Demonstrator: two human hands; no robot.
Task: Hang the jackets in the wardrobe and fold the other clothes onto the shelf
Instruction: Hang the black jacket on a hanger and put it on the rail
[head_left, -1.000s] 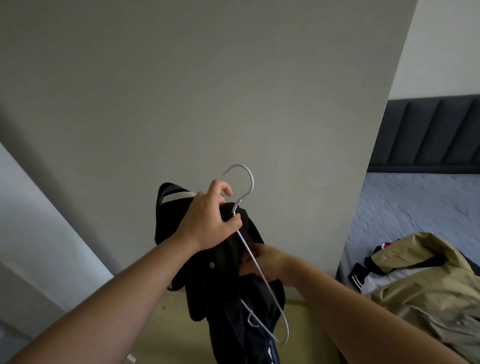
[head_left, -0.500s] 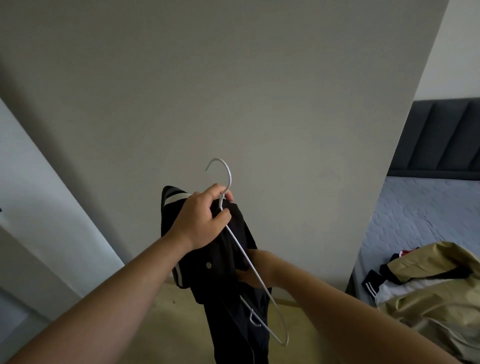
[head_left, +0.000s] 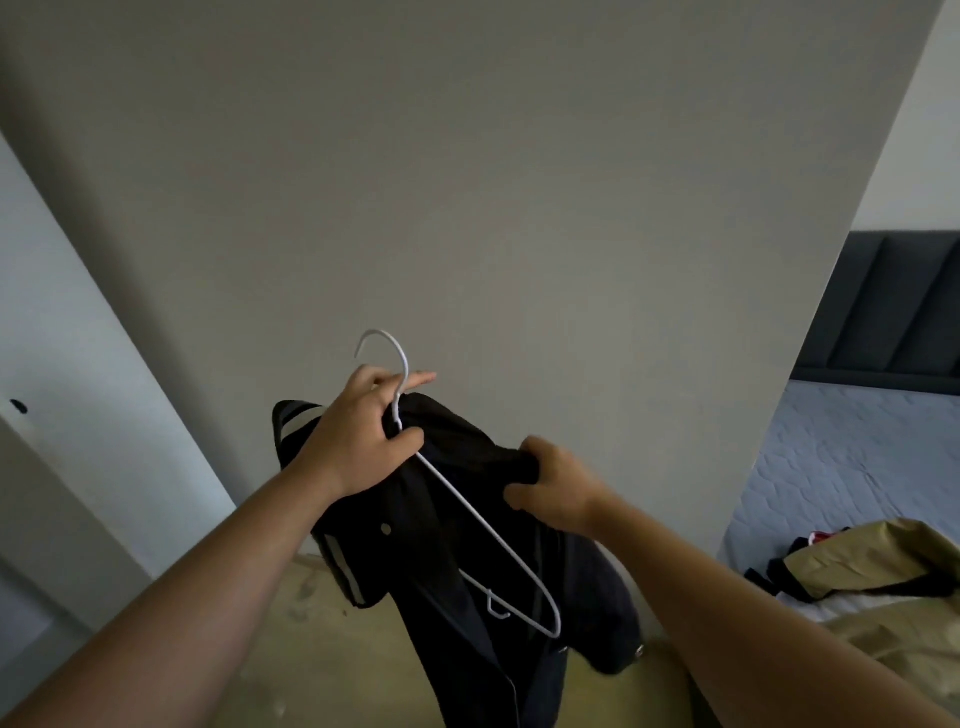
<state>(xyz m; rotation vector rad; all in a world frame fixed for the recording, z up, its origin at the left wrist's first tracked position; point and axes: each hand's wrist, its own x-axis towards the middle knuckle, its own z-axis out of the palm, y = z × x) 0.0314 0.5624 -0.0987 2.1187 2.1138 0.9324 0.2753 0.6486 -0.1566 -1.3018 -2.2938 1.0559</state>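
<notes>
Centre of frame: black jacket (head_left: 431, 551) held up off the floor (head_left: 322, 654), in front of a big grey panel (head_left: 467, 182) that fills most of the view. It has pale stripes on its trim at the L edge and a round snap on the front. The fabric is bunched at the top and the rest hangs down to the bottom edge of the frame.

White wire hanger (head_left: 470, 509): its hook pokes up above the left hand (head_left: 358, 436). One bare arm of the wire runs down-right across the jacket front and ends in a bend at lower centre, w/ a small notch hook beside it. Can't tell how much of the wire sits inside the jacket.

L hand: fingers (head_left: 423, 379) curled round the hanger neck just under the hook, w/ jacket top bunched against the palm and one fingertip sticking out to the right.

Right hand (head_left: 553, 491), right of centre, a bit lower: fingers closed on a wad of black fabric at the jacket's upper right.

Right edge: bed (head_left: 831, 467) w/ grey quilted cover, and a dark padded headboard (head_left: 893, 306) behind it. Tan jacket (head_left: 883, 561) is crumpled on the bed at lower right. Dark, white & red clothes (head_left: 779, 571) are tucked under its left side.

Far left: pale door-like surface (head_left: 78, 338), slanted in frame.
</notes>
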